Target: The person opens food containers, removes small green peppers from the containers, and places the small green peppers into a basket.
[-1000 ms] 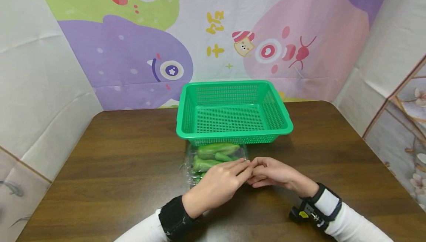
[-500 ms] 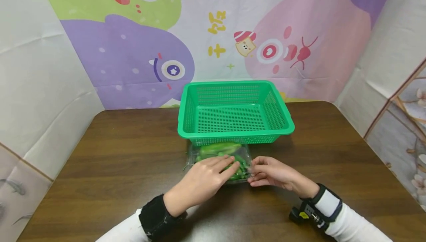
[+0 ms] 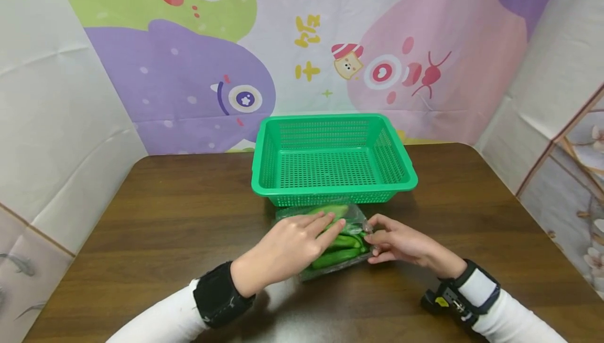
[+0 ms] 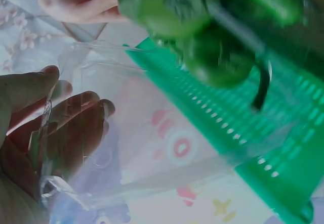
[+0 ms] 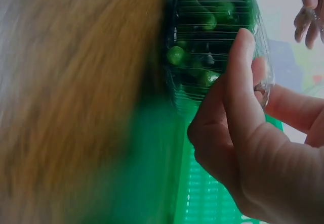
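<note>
A clear plastic tray (image 3: 356, 216) of green peppers (image 3: 337, 255) lies turned at an angle between the two hands, in front of the basket. Stretched film with creases covers the peppers in the right wrist view. My left hand (image 3: 288, 251) reaches over the tray's left part. In the left wrist view its fingers (image 4: 76, 128) show through the clear wall, with the thumb at the near edge, gripping it. My right hand (image 3: 401, 243) pinches the tray's right end between thumb and fingers, also seen in the right wrist view. The left hand hides part of the peppers.
A green mesh basket (image 3: 335, 194) stands directly behind the tray, with nothing inside it. The brown wooden table (image 3: 189, 191) extends to both sides. A cartoon-printed cloth (image 3: 306, 91) hangs behind its far edge.
My left hand has drawn back left from beside the right hand. The tray has turned and shifted toward the right, its near edge tilting up. The right hand has moved slightly right with it.
</note>
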`<action>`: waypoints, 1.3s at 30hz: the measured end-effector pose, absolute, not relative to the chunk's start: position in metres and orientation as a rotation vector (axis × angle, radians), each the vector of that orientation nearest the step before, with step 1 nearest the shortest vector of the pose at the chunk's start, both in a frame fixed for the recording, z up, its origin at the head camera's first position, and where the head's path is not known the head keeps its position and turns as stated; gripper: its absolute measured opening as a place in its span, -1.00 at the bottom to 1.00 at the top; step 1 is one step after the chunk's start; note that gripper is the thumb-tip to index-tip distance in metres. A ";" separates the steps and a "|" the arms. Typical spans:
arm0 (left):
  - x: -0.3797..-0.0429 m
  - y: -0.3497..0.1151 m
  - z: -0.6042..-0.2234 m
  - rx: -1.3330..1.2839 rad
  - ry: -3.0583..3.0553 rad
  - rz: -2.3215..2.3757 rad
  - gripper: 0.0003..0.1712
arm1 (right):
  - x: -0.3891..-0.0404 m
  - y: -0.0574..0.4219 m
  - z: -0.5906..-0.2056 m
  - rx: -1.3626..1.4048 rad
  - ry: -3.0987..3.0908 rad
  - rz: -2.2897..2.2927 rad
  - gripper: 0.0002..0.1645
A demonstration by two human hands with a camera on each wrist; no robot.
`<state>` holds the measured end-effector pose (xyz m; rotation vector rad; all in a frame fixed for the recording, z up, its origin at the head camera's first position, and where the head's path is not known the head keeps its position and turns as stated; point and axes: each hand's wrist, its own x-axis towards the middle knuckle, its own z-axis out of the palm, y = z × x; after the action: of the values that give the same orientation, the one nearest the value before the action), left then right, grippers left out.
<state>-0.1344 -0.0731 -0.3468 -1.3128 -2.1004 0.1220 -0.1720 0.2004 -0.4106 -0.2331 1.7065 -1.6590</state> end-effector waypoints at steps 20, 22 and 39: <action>-0.138 -0.076 -0.307 -1.285 -2.198 -0.300 -0.67 | -0.179 0.234 -0.394 -0.167 1.751 -1.592 -0.73; -0.138 -0.079 -0.307 -1.275 -2.210 -0.344 -0.67 | -0.180 0.235 -0.392 -0.168 1.766 -1.577 -0.70; -0.135 -0.119 -0.327 -0.977 -2.267 -0.560 -0.70 | -0.206 0.231 -0.391 -0.148 1.755 -1.501 -0.33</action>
<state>-0.1349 -0.1194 -0.3270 -0.9771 -2.2671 -0.5596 -0.2057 0.2312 -0.3911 -0.1477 1.7553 -1.5012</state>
